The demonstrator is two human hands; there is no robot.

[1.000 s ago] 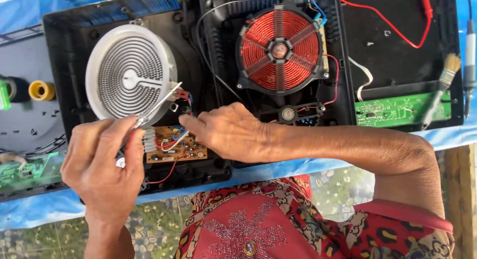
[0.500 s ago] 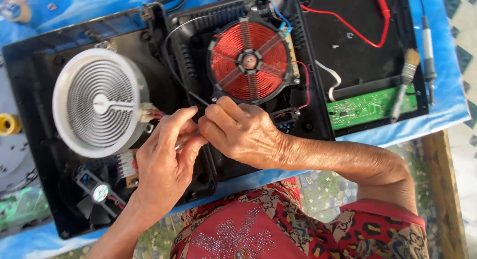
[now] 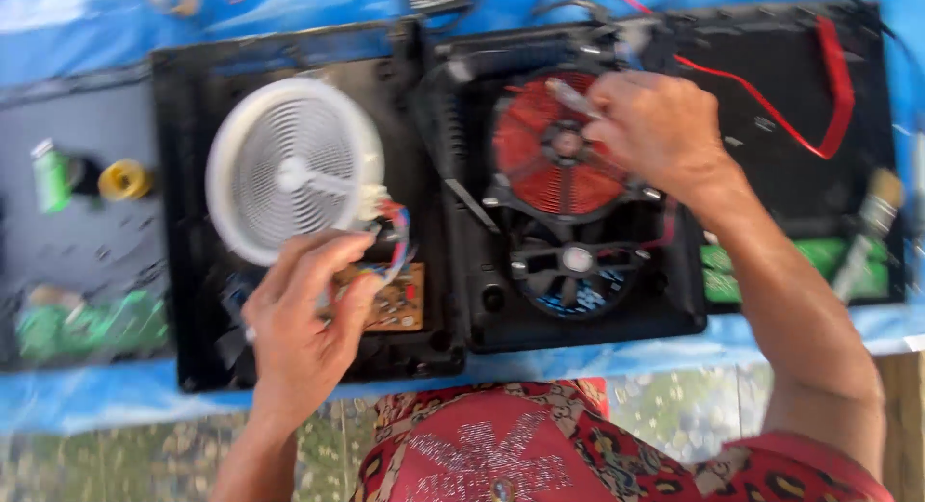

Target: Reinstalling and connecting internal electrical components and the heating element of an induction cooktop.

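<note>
Blue sheet-covered worktable (image 3: 87, 406) | opened black plastic cooktop casing (image 3: 183, 174), internals exposed | white round ribbed heating plate (image 3: 289, 170) lying loose | left hand (image 3: 303, 333) pinching coloured wires (image 3: 395, 242) over the brown circuit board (image 3: 390, 300) | right hand (image 3: 660, 126) closed around a slim metal tool (image 3: 573, 99) over the red copper coil (image 3: 554, 145); reassembly not begun.

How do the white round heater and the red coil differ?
The white round heater is pale, larger, and lies in the left tray; the red coil is copper-red, smaller, in the right tray above a black fan. The right hand is over the red coil; the left hand is below the white heater. Both are round spirals.
</note>
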